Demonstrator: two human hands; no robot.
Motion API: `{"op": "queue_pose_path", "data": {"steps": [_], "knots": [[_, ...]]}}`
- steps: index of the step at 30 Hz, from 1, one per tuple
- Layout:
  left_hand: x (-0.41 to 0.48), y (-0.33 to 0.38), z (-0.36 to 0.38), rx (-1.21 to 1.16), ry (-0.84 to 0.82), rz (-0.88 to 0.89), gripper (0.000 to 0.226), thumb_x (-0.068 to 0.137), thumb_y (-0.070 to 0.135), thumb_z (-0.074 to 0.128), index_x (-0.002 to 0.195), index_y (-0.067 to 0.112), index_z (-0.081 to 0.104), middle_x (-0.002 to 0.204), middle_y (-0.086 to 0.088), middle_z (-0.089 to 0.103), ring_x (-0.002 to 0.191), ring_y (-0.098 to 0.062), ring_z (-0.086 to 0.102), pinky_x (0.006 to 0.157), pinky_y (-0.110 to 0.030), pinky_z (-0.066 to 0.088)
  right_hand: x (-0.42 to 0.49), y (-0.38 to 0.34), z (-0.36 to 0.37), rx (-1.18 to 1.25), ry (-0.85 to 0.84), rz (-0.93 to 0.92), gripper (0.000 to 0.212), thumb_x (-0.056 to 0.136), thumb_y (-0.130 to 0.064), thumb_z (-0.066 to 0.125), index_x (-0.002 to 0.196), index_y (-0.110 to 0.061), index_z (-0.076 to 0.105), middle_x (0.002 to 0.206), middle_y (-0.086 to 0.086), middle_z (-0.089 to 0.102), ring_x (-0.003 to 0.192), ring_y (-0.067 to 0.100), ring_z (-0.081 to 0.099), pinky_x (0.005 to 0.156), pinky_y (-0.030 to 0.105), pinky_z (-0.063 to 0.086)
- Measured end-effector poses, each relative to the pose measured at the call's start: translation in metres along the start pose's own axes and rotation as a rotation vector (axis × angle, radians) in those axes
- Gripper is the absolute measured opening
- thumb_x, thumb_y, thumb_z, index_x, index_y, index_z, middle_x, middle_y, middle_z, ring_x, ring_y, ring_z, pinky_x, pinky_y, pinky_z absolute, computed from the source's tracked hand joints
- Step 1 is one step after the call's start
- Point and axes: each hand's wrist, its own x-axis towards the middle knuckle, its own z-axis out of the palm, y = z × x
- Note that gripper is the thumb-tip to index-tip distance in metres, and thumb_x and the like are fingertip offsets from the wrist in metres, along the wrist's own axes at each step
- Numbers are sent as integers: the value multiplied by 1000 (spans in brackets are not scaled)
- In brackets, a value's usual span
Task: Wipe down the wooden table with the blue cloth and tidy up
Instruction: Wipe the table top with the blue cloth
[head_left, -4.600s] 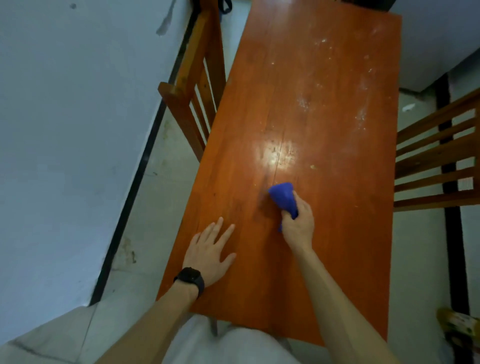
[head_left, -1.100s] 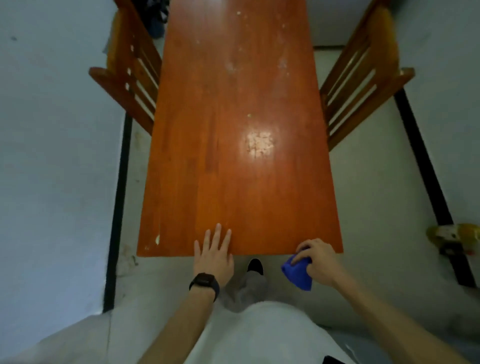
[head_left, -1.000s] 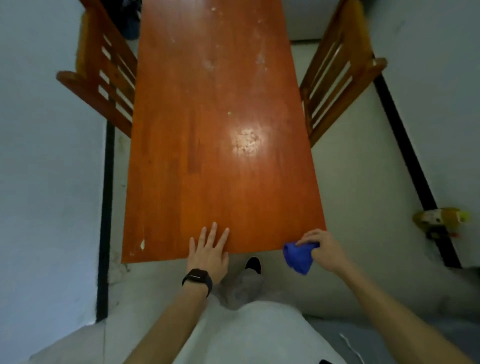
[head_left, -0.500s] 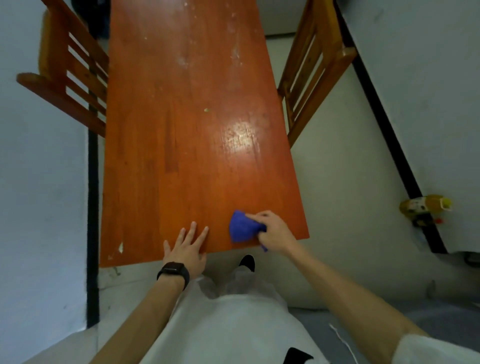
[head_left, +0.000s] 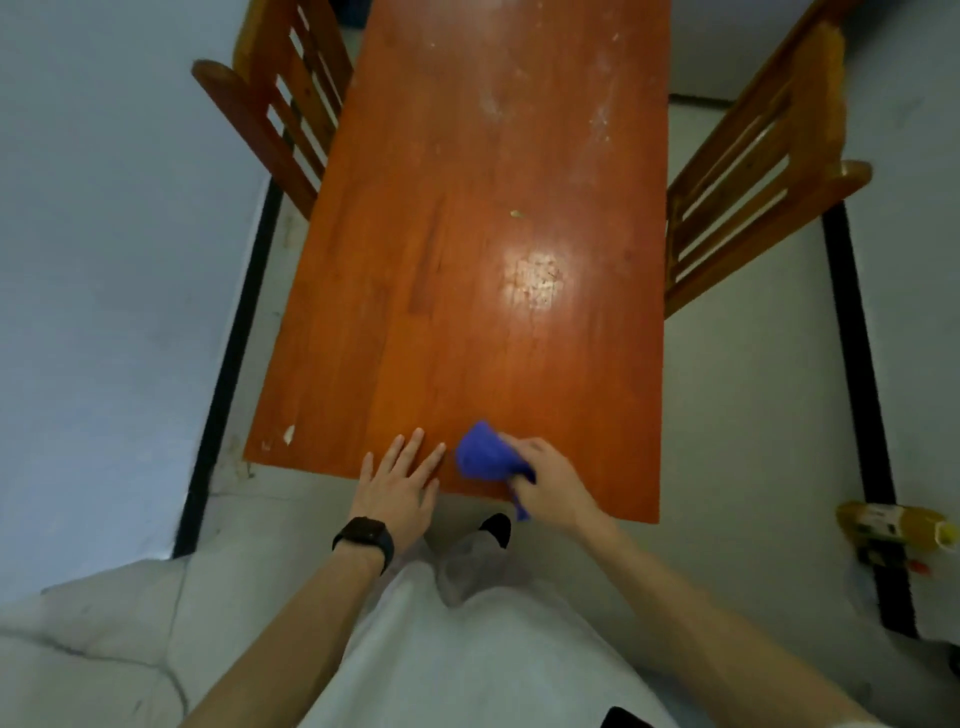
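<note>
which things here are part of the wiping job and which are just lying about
Part of the job:
table
blue cloth, gripped by the right hand
left hand, flat on the table's near edge

Just lying about:
left chair
right chair
yellow object on the floor, too blurred to name

The left hand (head_left: 397, 488) lies flat, its fingers (head_left: 410, 452) straight and slightly spread over the near edge of the surface (head_left: 467, 260), a black watch (head_left: 363, 538) on its wrist. The right hand (head_left: 550, 486), just beside it on that edge, curls round a blue cloth (head_left: 483, 454), forearm stretched forward.
</note>
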Motion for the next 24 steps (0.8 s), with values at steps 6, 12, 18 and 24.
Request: {"op": "queue_pose_path", "data": {"steps": [6,12,18,24], "knots": [[-39,-63,-4,-105,79,-296,59,104,44,22,157,29,0,164,1,-10,151,-22,-1,119,-52,12,37,-7,-31,-267,432,524,67,95,-26,52,155,-31,22,151,11,33,126,38,37,101,51,38],[-40,-98,-6,-59,-49,-260,58,104,43,18,155,31,-6,163,4,-14,151,-18,-3,119,-57,13,21,-87,76,-365,-250,-148,64,94,-19,51,151,-38,30,151,1,34,127,30,34,105,43,38],[-48,-123,-16,-225,79,-271,56,105,45,20,157,29,7,165,3,1,151,-19,7,120,-51,14,91,-77,21,-168,158,90,61,92,-16,57,149,-29,40,142,10,46,124,37,45,108,44,38],[-53,-184,-19,-422,173,-425,57,105,37,26,157,23,7,165,1,6,148,-22,18,118,-48,23,86,-122,64,-429,226,279,66,94,-24,50,152,-39,23,153,4,27,129,35,32,102,50,38]]}}
